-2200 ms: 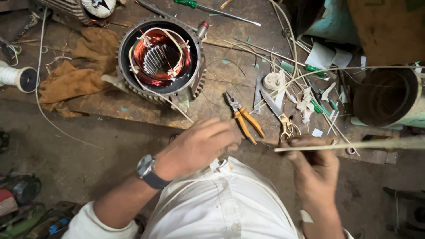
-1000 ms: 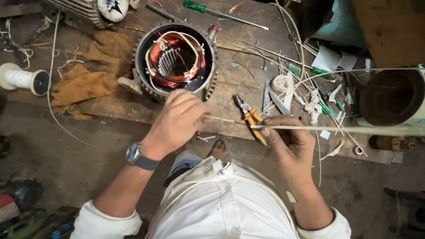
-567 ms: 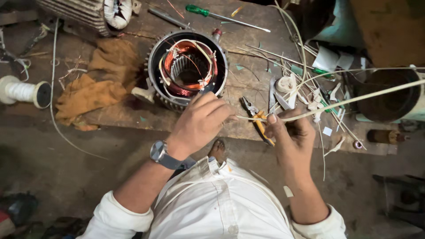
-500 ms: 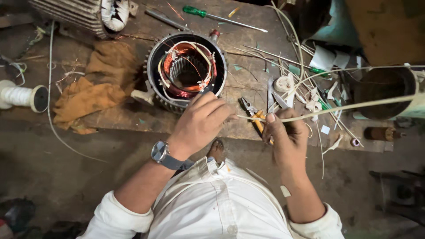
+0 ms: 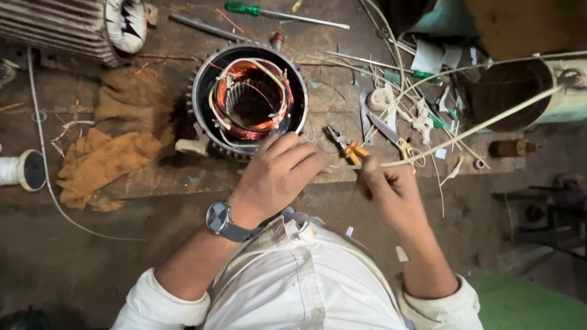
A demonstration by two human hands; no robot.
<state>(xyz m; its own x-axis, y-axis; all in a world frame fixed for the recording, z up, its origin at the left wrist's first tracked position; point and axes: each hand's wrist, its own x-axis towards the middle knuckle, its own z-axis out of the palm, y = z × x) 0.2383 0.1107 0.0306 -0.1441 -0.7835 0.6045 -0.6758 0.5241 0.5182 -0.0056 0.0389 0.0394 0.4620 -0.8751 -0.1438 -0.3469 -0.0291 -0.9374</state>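
Note:
A round motor stator (image 5: 247,101) with copper windings lies on the wooden bench, its open bore facing up. My left hand (image 5: 278,174), with a wristwatch on the wrist, rests at the stator's near rim, fingers curled; whether it pinches the tube's end I cannot tell. My right hand (image 5: 385,189) pinches a long cream insulating tube (image 5: 483,125) that runs up and to the right across the bench. Orange-handled pliers (image 5: 348,146) lie between the two hands.
A brown rag (image 5: 116,146) lies left of the stator. A second ribbed motor (image 5: 73,24) sits at the top left, a white thread spool (image 5: 24,170) at the left edge. A green screwdriver (image 5: 275,12), scissors (image 5: 391,131), wire scraps and a dark can (image 5: 507,91) crowd the right.
Both hands moved up toward the stator. The left hand came from my lap to the stator's rim. The tube swung from level to slanting up to the right.

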